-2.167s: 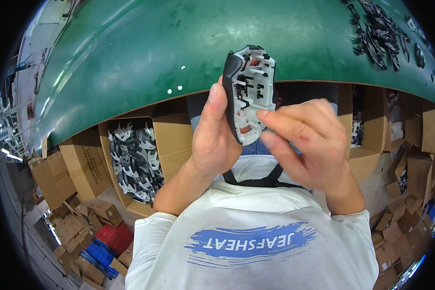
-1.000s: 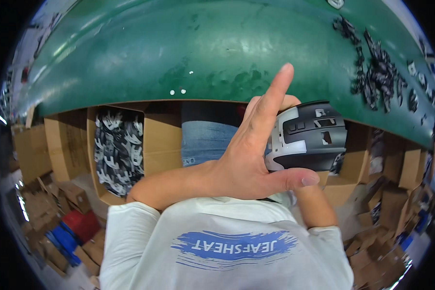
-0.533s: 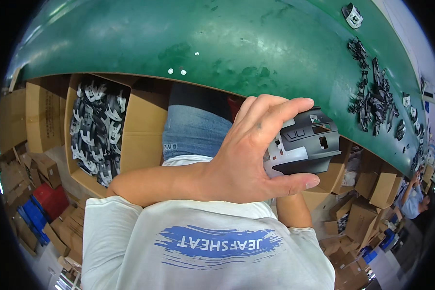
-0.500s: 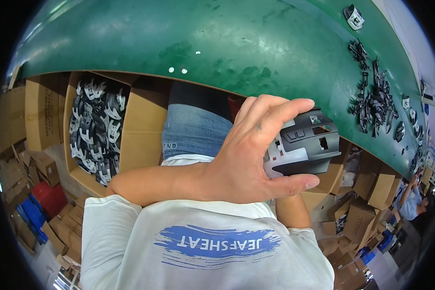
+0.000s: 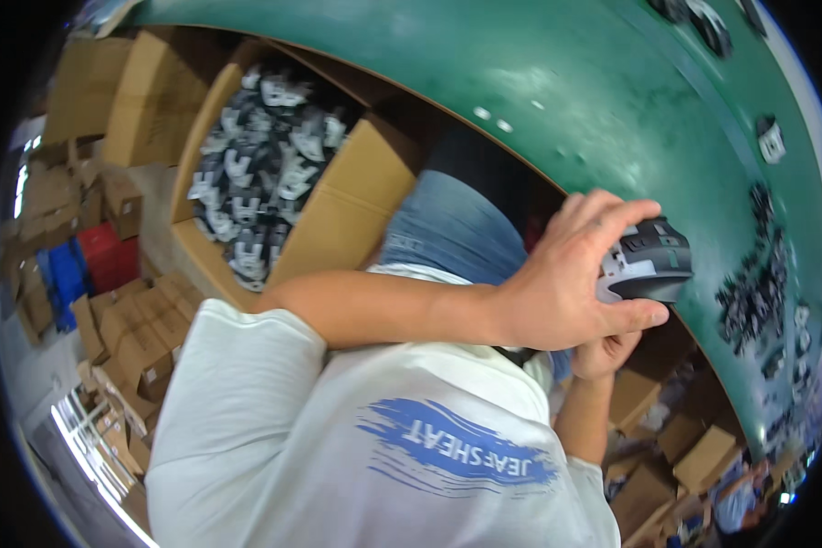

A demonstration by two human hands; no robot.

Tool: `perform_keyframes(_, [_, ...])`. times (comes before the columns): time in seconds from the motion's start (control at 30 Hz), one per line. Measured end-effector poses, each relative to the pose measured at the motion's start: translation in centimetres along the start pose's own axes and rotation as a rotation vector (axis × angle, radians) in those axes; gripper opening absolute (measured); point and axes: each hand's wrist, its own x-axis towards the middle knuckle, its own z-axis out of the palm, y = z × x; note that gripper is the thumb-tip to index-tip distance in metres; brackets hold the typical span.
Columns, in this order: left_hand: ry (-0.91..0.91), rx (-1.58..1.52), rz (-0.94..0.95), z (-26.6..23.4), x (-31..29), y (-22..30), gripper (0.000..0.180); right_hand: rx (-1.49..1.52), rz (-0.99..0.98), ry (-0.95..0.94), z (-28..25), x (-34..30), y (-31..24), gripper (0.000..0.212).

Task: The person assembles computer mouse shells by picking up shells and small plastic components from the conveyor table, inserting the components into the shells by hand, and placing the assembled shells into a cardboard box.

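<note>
My left hand (image 5: 571, 274) reaches across my body and grips a curved black-and-grey plastic shell (image 5: 659, 260) with small rectangular cutouts. The thumb lies along its near side and the fingers along its far side. Just below it, close to the shell, is my right hand (image 5: 605, 354), its fingers curled. Whatever it may hold is hidden behind my left hand and the shell. Both hands are at the near edge of the green table (image 5: 612, 100).
An open cardboard box (image 5: 338, 205) at the left holds many black-and-white plastic parts (image 5: 256, 164). Black parts lie heaped (image 5: 758, 283) on the table's right side, with a loose shell (image 5: 770, 139) beyond. More cartons (image 5: 137, 338) stand on the floor.
My view has turned, so the table and boxes appear tilted. The left hand still holds the shell, now seen further right. My right hand has come into sight below it.
</note>
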Motion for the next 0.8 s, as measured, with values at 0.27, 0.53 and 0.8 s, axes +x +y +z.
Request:
perform_keyframes(0.27, [0.479, -0.338, -0.264, -13.2, -1.8, -3.5, 0.059, -0.448, -0.126, -0.359, -2.8, 5.8, -1.6, 0.050])
perform_keyframes(0.53, [0.357, 1.109, -0.573, -29.3, -16.6, -10.7, 0.064, -0.569, 0.007, -0.205, -7.8, 9.9, -1.4, 0.038])
perform_keyframes(0.8, [0.774, 0.670, -0.372, -33.1, -13.5, -13.6, 0.039, -0.626, -0.093, -0.221, -6.0, 12.4, -1.6, 0.026])
